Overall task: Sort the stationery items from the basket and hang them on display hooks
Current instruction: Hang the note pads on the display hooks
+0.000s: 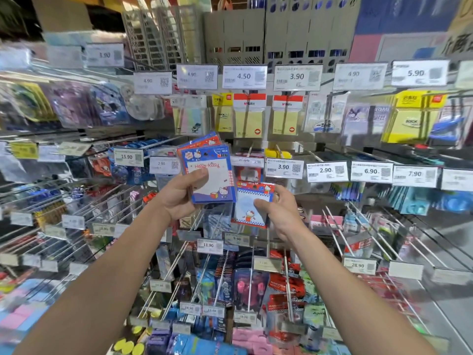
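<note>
Our left hand (179, 198) gripped a fanned stack of blue sticky-note packs (211, 175), thumb across the front one, which read "Hello Kitty" in red. Our right hand (279, 211), apart from the left, pinched a single red-and-blue Hello Kitty pack (252, 208) just below and right of the stack. Behind them ran a row of price tags (326, 171) reading 3.90, 2.90, 6.90 and 7.90. Above hung yellow M&G sticky notes (249, 121) under upper tags (244, 76) marked 4.50 and 3.90. Below, wire display hooks (288, 283) carried blurred packets and tags of 11.90 and 9.90.
</note>
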`<state>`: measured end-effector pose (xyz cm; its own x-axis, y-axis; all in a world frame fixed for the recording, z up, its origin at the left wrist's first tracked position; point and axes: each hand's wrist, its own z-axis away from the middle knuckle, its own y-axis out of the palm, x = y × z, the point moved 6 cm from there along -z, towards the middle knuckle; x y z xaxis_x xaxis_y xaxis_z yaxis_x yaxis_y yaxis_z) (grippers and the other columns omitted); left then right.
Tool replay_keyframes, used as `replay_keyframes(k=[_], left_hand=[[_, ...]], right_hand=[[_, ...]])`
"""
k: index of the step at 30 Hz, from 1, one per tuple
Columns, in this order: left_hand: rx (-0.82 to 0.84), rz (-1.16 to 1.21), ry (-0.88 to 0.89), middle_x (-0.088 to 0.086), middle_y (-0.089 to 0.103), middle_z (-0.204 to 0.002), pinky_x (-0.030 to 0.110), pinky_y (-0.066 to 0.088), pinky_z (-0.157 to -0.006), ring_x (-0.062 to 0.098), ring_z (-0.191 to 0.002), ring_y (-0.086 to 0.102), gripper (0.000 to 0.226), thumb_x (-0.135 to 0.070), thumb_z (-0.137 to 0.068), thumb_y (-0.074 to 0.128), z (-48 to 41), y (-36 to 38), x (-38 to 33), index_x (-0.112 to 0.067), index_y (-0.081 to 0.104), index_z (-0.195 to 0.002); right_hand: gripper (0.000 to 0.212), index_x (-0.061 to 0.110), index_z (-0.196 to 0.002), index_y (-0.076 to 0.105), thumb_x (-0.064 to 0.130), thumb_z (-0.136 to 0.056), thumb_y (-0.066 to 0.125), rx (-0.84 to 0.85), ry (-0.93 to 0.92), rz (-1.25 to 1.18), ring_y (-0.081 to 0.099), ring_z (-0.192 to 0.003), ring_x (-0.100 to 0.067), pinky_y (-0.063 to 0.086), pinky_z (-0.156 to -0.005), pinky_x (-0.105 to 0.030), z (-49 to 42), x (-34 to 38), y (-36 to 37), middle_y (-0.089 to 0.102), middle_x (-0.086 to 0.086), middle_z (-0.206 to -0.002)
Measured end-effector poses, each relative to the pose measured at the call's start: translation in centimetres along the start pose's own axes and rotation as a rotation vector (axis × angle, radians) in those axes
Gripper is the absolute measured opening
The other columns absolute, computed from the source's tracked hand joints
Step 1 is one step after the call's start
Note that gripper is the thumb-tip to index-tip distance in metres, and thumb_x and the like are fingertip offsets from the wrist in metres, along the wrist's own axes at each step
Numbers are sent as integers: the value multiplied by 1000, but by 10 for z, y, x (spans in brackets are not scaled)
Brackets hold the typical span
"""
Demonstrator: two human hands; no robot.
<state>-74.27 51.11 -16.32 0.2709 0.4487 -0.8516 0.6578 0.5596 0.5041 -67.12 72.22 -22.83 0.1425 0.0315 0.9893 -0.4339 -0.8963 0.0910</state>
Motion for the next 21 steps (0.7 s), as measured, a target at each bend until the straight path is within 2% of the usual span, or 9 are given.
replay_keyframes(k=[2,4,6,8,10,12,15,18,21], left_hand=[[-29,44,21,12,78,-108,47,65,-74,29,-96,77,75,-17,-41,105,-5,1,-5,-12,76,-110],[-40,29,25,12,78,-109,49,65,-77,29,-97,77,85,-16,-43,104,-9,4,-8,-11,68,-120],[-41,35,10,12,77,-111,51,64,-79,29,-99,76,77,-15,-54,100,-11,7,-7,-11,65,-123],[-63,51,9,12,78,-111,50,64,-75,29,-100,76,54,-15,-74,86,-14,5,-6,-12,64,-123],[-98,78,22,12,78,-109,45,64,-72,29,-98,77,33,-12,-84,67,-16,2,-6,-12,70,-117],[-126,114,56,11,79,-106,43,64,-71,27,-96,78,24,-12,-84,64,-20,0,-6,-13,82,-101],[-95,145,84,11,79,-106,43,64,-71,28,-96,78,17,-12,-75,80,-22,8,-9,-14,85,-91],[-11,173,98,12,78,-110,45,64,-75,29,-100,77,56,-15,-41,105,-27,17,-13,-12,85,-93],[13,183,115,11,78,-112,50,63,-85,29,-102,76,58,-16,-40,106,-31,28,-18,-12,85,-93]], right_hand=[[33,10,-112,61,-5,-86,73,-8,-11,20,75,-98,-28,64,-81,-44,-2,4,2,78,-9,-105],[27,7,-106,60,-3,-86,74,-20,-26,31,72,-101,-35,60,-87,-48,-3,8,5,77,-14,-104],[26,0,-105,57,-2,-86,75,-44,-35,38,67,-107,-43,56,-94,-56,-5,10,9,73,-23,-107],[33,-8,-108,52,1,-87,76,-63,-46,52,64,-108,-50,52,-97,-63,-7,12,14,66,-34,-113],[32,-1,-101,48,4,-87,77,-90,-64,77,68,-90,-40,57,-89,-58,-10,14,18,65,-34,-106],[33,8,-94,45,4,-87,77,-116,-83,83,63,-75,-35,56,-74,-50,-11,17,20,63,-31,-91],[31,3,-102,48,4,-88,76,-121,-80,70,70,-93,-42,57,-83,-52,-12,16,23,65,-35,-109],[33,-4,-108,50,7,-89,75,-121,-84,77,68,-82,-30,54,-73,-42,-14,15,22,70,-30,-106],[29,0,-107,55,9,-89,77,-128,-94,81,73,-87,-37,60,-76,-51,-15,17,22,74,-20,-98]])
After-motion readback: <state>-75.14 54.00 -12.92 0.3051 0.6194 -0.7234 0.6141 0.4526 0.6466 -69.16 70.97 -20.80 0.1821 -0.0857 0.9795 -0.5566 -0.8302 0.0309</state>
